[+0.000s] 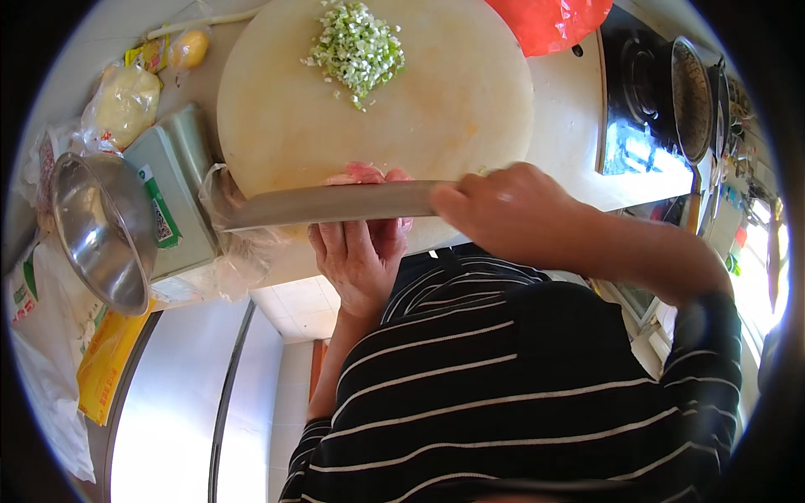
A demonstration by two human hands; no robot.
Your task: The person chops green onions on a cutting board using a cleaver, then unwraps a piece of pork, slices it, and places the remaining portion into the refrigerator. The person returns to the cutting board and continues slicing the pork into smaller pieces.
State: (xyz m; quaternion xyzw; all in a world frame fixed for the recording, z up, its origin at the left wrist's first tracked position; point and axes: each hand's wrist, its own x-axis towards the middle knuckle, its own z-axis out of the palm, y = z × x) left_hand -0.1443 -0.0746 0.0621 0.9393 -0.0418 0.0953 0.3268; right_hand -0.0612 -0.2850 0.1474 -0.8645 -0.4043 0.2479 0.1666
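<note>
My right hand (512, 204) grips a broad knife (333, 203) near its right end; the handle is hidden in the fist. The long blade reaches leftward over the near part of a round cutting board (440, 119). My left hand (361, 261) is curled around a piece of raw pink meat (358, 174), which shows beyond and below the blade. The blade hides the middle of the meat and my left fingertips. Towards the far edge of the board lies a heap of chopped green onion (358, 50).
At left stand a steel bowl (104, 232), a lidded container (182, 188) and crumpled clear plastic (242, 251). Bagged food (126, 104) lies behind them. A red plastic bag (547, 22) touches the board's far right side. A gas stove (635, 119) with a pan (690, 100) is at right.
</note>
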